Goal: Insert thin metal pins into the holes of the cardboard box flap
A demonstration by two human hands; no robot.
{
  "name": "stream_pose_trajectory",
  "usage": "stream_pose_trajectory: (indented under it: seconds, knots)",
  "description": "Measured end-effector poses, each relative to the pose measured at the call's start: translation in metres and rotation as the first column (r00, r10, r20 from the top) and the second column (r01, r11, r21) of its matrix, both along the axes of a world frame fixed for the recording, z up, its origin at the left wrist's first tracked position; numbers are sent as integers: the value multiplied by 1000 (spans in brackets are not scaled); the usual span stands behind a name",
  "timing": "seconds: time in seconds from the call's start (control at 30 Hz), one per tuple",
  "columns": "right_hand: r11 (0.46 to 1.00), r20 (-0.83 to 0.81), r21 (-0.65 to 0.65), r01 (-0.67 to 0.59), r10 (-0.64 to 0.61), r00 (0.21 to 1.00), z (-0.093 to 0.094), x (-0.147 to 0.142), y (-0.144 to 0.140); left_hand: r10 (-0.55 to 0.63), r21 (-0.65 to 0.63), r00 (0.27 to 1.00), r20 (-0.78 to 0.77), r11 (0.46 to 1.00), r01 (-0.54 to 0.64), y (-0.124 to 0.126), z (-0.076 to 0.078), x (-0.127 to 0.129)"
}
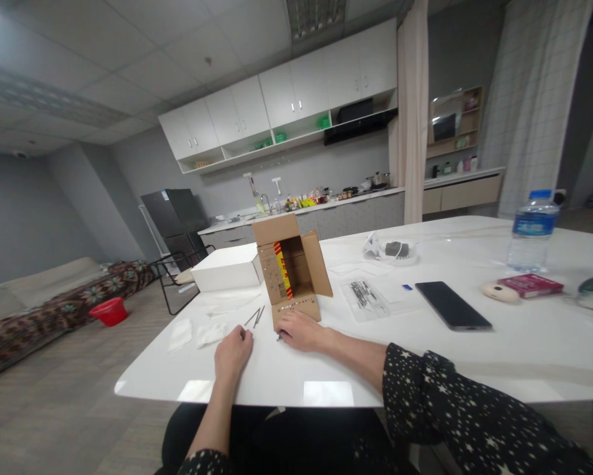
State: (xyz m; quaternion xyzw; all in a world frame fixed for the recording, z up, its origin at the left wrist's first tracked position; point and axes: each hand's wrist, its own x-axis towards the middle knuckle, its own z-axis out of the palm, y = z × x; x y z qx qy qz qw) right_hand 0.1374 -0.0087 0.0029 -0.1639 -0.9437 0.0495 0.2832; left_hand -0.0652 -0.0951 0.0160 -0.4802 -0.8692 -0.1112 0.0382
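Note:
An open cardboard box [269,270] stands on the white table, its mouth facing me and its flaps spread. Red-and-yellow tape [283,270] runs down one inner edge, and small bright dots mark the left and lower flaps. My right hand [300,331] lies over the lower flap [316,309] with fingers curled down. A tiny dark piece [279,338] shows at its fingertips, too small to name. To the left, my left hand [233,354] rests closed on the table; its fingers hide whatever is inside. Just beyond it lie thin metal tools [258,317], like tweezers.
Crumpled white tissues [210,334] lie at left, with a white box [227,269] behind. Rightward are a clear plastic case [365,300], a phone [452,305], a computer mouse [500,292], a magenta pack [531,285] and a water bottle [532,231]. White cabling [398,252] sits farther back.

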Motion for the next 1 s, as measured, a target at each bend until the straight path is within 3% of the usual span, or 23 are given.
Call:
stream_pose_trajectory:
  seconds: [0.2,0.53,0.77,1.0]
  knots:
    - [999,-14,22,43,-43,999,3,1,-2,-9,2,1000,-2,1000,9,0,0,0]
    - [960,-84,93,263,-255,963,9,3,-6,-4,15,1000,-5,1000,4,1,-2,-3]
    - [942,-35,127,310,-308,951,13,3,-11,1,15,1000,-21,1000,-1,-1,0,0]
    - [926,-28,83,369,-368,930,15,3,-13,-1,18,1000,-14,1000,1,0,0,-1]
